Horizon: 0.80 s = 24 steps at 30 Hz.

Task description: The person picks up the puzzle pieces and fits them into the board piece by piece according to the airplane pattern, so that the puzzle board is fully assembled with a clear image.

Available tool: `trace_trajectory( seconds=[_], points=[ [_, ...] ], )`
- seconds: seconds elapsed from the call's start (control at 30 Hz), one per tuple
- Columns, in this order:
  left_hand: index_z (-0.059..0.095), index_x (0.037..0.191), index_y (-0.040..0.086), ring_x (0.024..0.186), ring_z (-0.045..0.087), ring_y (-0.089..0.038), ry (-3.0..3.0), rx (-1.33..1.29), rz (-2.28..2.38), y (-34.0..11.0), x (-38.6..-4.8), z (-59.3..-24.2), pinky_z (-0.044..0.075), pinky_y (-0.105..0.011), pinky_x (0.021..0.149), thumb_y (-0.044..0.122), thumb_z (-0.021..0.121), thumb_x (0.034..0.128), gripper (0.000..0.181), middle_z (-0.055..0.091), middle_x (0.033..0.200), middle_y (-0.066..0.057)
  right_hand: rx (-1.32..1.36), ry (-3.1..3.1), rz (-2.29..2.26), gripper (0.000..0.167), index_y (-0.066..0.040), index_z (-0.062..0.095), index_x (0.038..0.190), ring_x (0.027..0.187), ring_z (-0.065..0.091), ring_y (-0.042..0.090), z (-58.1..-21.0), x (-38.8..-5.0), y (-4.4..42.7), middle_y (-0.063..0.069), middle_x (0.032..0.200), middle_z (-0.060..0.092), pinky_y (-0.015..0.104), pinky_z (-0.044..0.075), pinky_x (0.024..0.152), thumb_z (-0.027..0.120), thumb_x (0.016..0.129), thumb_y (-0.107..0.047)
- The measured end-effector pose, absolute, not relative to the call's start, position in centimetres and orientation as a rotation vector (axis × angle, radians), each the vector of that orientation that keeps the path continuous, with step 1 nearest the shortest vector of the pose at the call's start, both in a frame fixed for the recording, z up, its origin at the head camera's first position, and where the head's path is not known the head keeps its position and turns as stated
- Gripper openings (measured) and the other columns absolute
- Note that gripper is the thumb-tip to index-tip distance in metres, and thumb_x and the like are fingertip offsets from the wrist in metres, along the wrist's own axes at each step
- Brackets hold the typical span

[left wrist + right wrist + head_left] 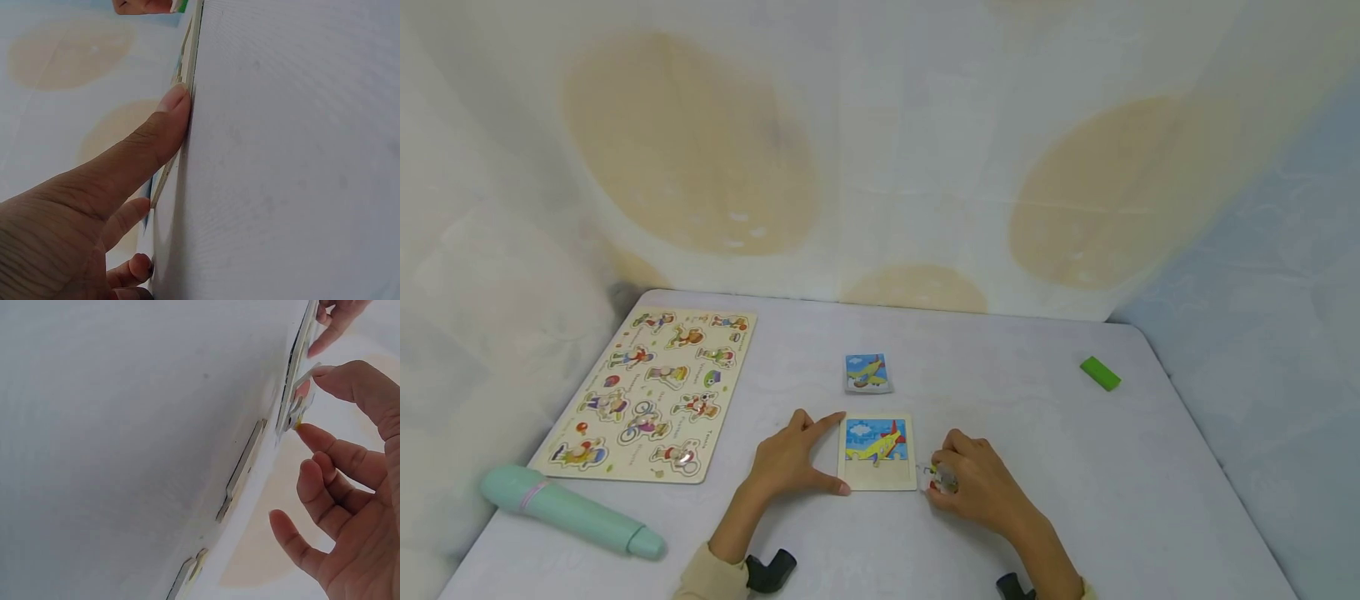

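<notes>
A small wooden puzzle board (pixel 877 475) lies on the table with an airplane picture (pixel 872 439) in its upper part; its lower strip is bare wood. My left hand (pixel 787 459) touches the board's left edge, thumb at the near corner and index finger at the far one. To the board's right, my right hand (pixel 981 483) pinches a puzzle piece (pixel 301 397) between thumb and index finger, close by the board's edge. In the right wrist view, another flat piece (pixel 242 472) lies on the table below that hand, with more at the bottom edge.
Behind the board sits a small airplane picture card (pixel 867 372). A large peg puzzle (pixel 651 387) with several figures lies at the left, with a mint-green wand-shaped object (pixel 572 510) before it. A green block (pixel 1101 373) is at the far right. Curtains enclose the table.
</notes>
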<state>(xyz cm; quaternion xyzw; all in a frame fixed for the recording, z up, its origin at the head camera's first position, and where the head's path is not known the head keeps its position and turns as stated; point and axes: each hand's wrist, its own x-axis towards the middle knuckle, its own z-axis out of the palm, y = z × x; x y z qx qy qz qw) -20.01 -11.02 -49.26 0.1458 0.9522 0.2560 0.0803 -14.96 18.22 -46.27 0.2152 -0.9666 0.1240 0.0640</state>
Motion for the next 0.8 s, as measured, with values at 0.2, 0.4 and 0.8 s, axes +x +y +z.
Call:
trace_trajectory(
  seconds=[0.2, 0.4, 0.8],
  points=[
    [0.052, 0.145, 0.031, 0.07, 0.041, -0.014, 2.844, 0.433, 0.771, -11.1, -20.0, -49.3, 0.03, -0.029, 0.055, 0.058, 0.092, 0.0519, 0.104, 0.041, 0.094, -0.002, 0.663, -2.933, 0.356, 0.034, -0.012, 0.078, 0.094, 0.082, 0.046, 0.006, -46.0, -15.0, 17.5, -0.008, 0.088, 0.049, 0.037, 0.049, 0.087, 0.086, 0.07, -0.034],
    [0.052, 0.145, 0.031, 0.07, 0.041, -0.014, 2.845, 0.43, 0.776, -11.1, -20.0, -49.4, 0.03, -0.028, 0.055, 0.058, 0.092, 0.052, 0.104, 0.041, 0.094, -0.002, 0.761, -2.876, 0.305, 0.034, -0.011, 0.077, 0.094, 0.079, 0.045, 0.006, -46.0, -15.3, 16.9, -0.007, 0.088, 0.048, 0.035, 0.049, 0.087, 0.085, 0.071, -0.034],
    [0.054, 0.143, 0.03, 0.068, 0.041, -0.014, 2.877, 0.446, 0.771, -11.1, -20.0, -49.5, 0.03, -0.028, 0.054, 0.058, 0.092, 0.0518, 0.103, 0.04, 0.093, -0.001, 0.816, -2.864, 0.298, 0.035, -0.01, 0.078, 0.097, 0.079, 0.045, 0.007, -46.0, -15.7, 15.4, -0.007, 0.087, 0.047, 0.035, 0.048, 0.088, 0.084, 0.072, -0.034]
  ],
)
